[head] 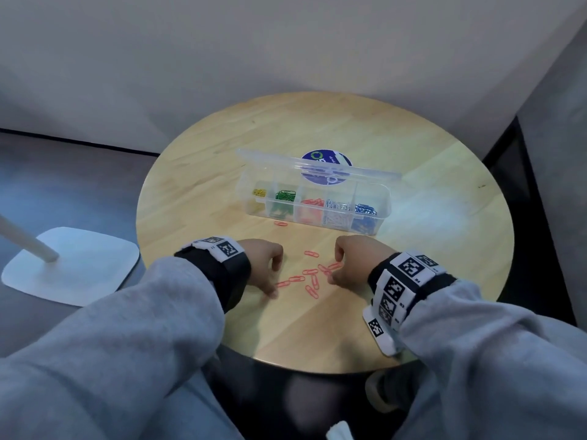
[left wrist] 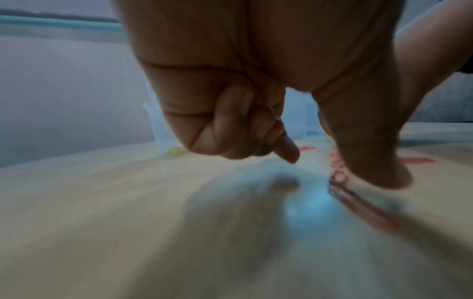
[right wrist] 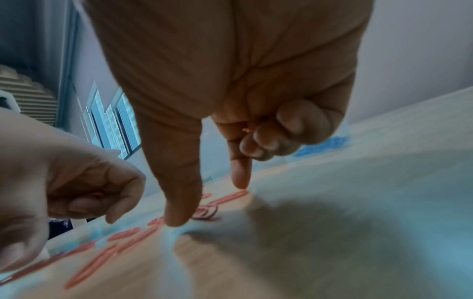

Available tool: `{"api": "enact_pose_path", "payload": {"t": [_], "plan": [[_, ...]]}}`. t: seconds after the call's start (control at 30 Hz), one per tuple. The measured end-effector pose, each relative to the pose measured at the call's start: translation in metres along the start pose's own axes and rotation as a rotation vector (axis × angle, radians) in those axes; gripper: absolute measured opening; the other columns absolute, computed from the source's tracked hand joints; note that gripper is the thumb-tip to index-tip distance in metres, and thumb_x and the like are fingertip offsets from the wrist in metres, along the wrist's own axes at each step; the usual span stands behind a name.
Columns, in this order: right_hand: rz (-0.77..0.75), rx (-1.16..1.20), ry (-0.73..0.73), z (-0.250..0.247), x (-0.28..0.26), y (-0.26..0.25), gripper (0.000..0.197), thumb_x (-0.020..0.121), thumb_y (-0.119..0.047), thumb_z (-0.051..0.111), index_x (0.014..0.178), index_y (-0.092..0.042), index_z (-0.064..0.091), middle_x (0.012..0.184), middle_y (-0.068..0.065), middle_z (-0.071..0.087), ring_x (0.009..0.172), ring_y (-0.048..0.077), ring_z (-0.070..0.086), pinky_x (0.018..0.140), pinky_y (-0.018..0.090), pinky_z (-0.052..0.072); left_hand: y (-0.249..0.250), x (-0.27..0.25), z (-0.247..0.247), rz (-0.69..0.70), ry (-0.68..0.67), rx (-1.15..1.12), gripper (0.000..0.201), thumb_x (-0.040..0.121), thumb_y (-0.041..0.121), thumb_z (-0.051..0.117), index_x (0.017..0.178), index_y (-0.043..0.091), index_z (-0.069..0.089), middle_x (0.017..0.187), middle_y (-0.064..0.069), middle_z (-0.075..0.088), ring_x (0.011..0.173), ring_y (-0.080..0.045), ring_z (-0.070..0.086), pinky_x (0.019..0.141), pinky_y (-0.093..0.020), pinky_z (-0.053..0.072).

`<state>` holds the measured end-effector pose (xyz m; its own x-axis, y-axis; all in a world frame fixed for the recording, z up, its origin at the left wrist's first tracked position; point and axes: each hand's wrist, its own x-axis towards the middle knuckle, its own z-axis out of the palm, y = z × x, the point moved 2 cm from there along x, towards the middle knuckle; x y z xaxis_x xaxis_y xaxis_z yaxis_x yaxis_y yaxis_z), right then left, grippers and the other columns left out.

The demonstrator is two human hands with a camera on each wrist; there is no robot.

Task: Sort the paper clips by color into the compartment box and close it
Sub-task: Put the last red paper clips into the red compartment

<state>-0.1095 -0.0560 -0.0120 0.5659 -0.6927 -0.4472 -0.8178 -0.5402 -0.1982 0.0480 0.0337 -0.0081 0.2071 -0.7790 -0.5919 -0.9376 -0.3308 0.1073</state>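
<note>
Several loose red paper clips (head: 309, 279) lie on the round wooden table (head: 413, 249) between my hands. My left hand (head: 275, 281) sits at their left edge, thumb (left wrist: 379, 172) and forefinger pointing down beside a red clip (left wrist: 337, 176). Its other fingers are curled tight and their contents are hidden. My right hand (head: 335, 269) reaches thumb and forefinger down over a red clip (right wrist: 204, 212), while its curled fingers hold red clips, one end (right wrist: 247, 130) showing. Behind stands the clear compartment box (head: 386, 198), lid (head: 270, 157) raised, with yellow, green, red, white and blue clips in separate compartments.
One red clip (head: 280, 223) lies alone just in front of the box. A round blue sticker (head: 327, 155) sits on the table behind the lid. Walls close in behind the table. A white stand base (head: 73, 265) lies on the floor to the left.
</note>
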Motion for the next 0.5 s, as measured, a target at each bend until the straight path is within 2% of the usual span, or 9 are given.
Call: {"api": "enact_pose_path", "payload": {"t": [0.07, 0.13, 0.23, 0.3, 0.33, 0.43, 0.5], "plan": [[-0.021, 0.014, 0.0, 0.001, 0.0, 0.001, 0.031, 0.079, -0.036, 0.071, 0.096, -0.02, 0.051, 0.103, -0.002, 0.06, 0.093, 0.018, 0.055, 0.079, 0.029, 0.045, -0.003, -0.001, -0.001, -0.034, -0.021, 0.066, 0.035, 0.071, 0.036, 0.077, 0.091, 0.022, 0.052, 0.091, 0.004, 0.054, 0.084, -0.017, 0.049, 0.055, -0.023, 0.032], [-0.04, -0.002, -0.004, 0.0, 0.003, -0.002, 0.026, 0.08, -0.033, 0.07, 0.094, -0.02, 0.053, 0.106, 0.0, 0.061, 0.095, 0.019, 0.056, 0.079, 0.028, 0.045, -0.005, -0.002, 0.002, -0.049, -0.062, 0.116, 0.026, 0.073, 0.035, 0.075, 0.086, 0.021, 0.057, 0.087, 0.003, 0.057, 0.08, -0.017, 0.049, 0.054, -0.022, 0.031], [-0.054, -0.069, -0.053, -0.001, 0.009, -0.011, 0.025, 0.086, -0.029, 0.064, 0.105, -0.012, 0.062, 0.113, 0.005, 0.063, 0.105, 0.023, 0.058, 0.09, 0.032, 0.048, -0.002, -0.002, 0.007, -0.03, -0.099, 0.1, 0.019, 0.076, 0.03, 0.074, 0.085, 0.02, 0.061, 0.086, 0.002, 0.058, 0.08, -0.016, 0.05, 0.058, -0.023, 0.034], [-0.035, -0.112, -0.094, 0.002, 0.013, -0.013, 0.026, 0.088, -0.023, 0.06, 0.108, -0.009, 0.064, 0.113, 0.008, 0.065, 0.106, 0.025, 0.06, 0.094, 0.036, 0.049, 0.001, -0.002, 0.007, -0.013, -0.093, 0.071, 0.012, 0.078, 0.026, 0.071, 0.087, 0.02, 0.065, 0.085, 0.002, 0.059, 0.079, -0.016, 0.05, 0.063, -0.023, 0.037], [-0.026, -0.129, -0.108, 0.005, 0.014, -0.012, 0.023, 0.087, -0.019, 0.059, 0.105, -0.008, 0.066, 0.11, 0.008, 0.067, 0.102, 0.025, 0.062, 0.092, 0.037, 0.051, 0.002, -0.002, 0.006, -0.005, -0.082, 0.059, 0.008, 0.08, 0.023, 0.069, 0.086, 0.02, 0.066, 0.082, 0.003, 0.059, 0.078, -0.015, 0.05, 0.063, -0.022, 0.038], [0.0, -0.119, -0.115, 0.008, 0.013, -0.009, 0.021, 0.082, -0.012, 0.057, 0.098, -0.006, 0.068, 0.101, 0.011, 0.069, 0.094, 0.026, 0.065, 0.082, 0.034, 0.055, 0.006, -0.002, 0.004, 0.01, -0.036, 0.04, 0.006, 0.082, 0.019, 0.064, 0.087, 0.022, 0.064, 0.07, 0.009, 0.051, 0.077, -0.015, 0.047, 0.052, -0.019, 0.033], [0.011, -0.055, -0.13, 0.008, 0.011, -0.006, 0.022, 0.08, -0.012, 0.057, 0.098, -0.005, 0.068, 0.099, 0.011, 0.07, 0.093, 0.025, 0.065, 0.077, 0.032, 0.054, 0.008, -0.003, 0.002, 0.017, 0.007, 0.021, 0.008, 0.084, 0.025, 0.065, 0.089, 0.022, 0.06, 0.075, 0.008, 0.05, 0.078, -0.015, 0.047, 0.05, -0.018, 0.029]]}}
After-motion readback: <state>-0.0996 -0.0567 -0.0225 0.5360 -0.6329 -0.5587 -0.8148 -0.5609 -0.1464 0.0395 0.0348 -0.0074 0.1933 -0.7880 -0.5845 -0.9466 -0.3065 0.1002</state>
